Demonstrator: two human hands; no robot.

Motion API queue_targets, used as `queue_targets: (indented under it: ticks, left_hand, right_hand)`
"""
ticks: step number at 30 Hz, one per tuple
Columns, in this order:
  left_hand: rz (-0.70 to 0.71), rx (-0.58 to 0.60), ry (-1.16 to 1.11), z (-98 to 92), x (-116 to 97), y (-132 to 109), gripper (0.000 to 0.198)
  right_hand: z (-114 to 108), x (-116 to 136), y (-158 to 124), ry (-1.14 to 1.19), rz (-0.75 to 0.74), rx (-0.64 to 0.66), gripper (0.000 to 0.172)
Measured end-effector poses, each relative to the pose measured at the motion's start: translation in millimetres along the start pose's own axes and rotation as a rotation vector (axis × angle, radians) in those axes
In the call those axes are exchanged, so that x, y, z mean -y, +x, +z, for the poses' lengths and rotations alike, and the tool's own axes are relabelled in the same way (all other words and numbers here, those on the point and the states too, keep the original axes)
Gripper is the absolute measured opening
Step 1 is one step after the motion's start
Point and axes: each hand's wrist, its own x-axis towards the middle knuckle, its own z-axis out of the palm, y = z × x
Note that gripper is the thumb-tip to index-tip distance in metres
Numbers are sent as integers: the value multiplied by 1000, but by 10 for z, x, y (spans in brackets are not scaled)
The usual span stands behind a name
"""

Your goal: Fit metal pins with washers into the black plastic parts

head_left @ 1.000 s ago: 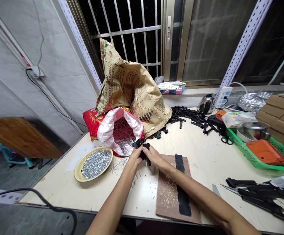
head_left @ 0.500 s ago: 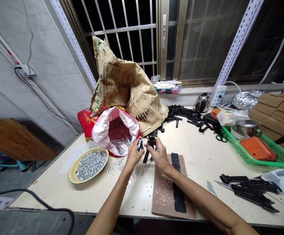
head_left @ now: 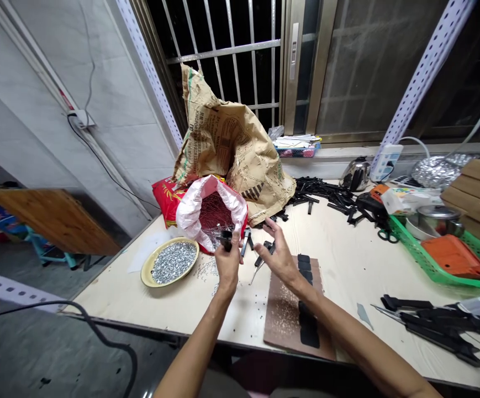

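Observation:
Between the fingers of my left hand (head_left: 228, 265) is a small black plastic part (head_left: 225, 239), held up in front of the open bag of dark red pins (head_left: 217, 213). My right hand (head_left: 280, 257) hovers to the right with its fingers spread and nothing in them. Below and between the hands, a black-handled tool with a thin metal tip (head_left: 263, 255) lies on the table. A yellow bowl (head_left: 145, 276) of small silvery metal pieces stands left of my left hand. Under my right forearm lies a brown board (head_left: 279, 326) with a row of black pads (head_left: 308, 318).
A large torn paper sack (head_left: 240, 143) leans behind the bag. Black plastic parts (head_left: 318, 190) are heaped at the back. At right stand a green basket (head_left: 413, 251) and cardboard boxes (head_left: 478, 188); several black-handled tools (head_left: 434, 326) lie at the front right.
My hands have moved apart. The black part is now in my left hand, and my right hand has opened. The view has shifted toward the left.

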Motion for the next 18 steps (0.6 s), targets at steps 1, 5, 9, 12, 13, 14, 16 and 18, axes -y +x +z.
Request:
queue_targets:
  ticks: [1,5,9,12,13,14,16,18]
  left_hand:
    - [-6,-22,8,-31,-13,-2,41]
    - [32,-39,-9,-120,-73,5,43]
    - [60,110,35,-171,-128,1,42]
    - [122,224,66,-206,-120,-11,39]
    - [123,211,48,-220,-101,-10,37]
    - [102,174,19,-236,-77,-4,36]
    - [18,63,-60,-272,-28,17,39]
    - [-43,-14,-122,-309,-18,30,42]
  right_hand:
    - [-40,4,-17,11,19,-6,68]
    - [-141,16,-94,-19,55,-23,61]
    - [-163,33,-156,-45,118,-52,55]
    - [-163,46,-193,-56,145,-63,51]
    - [-166,52,-206,-67,148,-61,50]
    - [-172,58,-217,-81,149,-58,49]
    - [-190,75,-234,-104,149,-59,49]
    - [-207,99,-242,-85,175,-69,47]
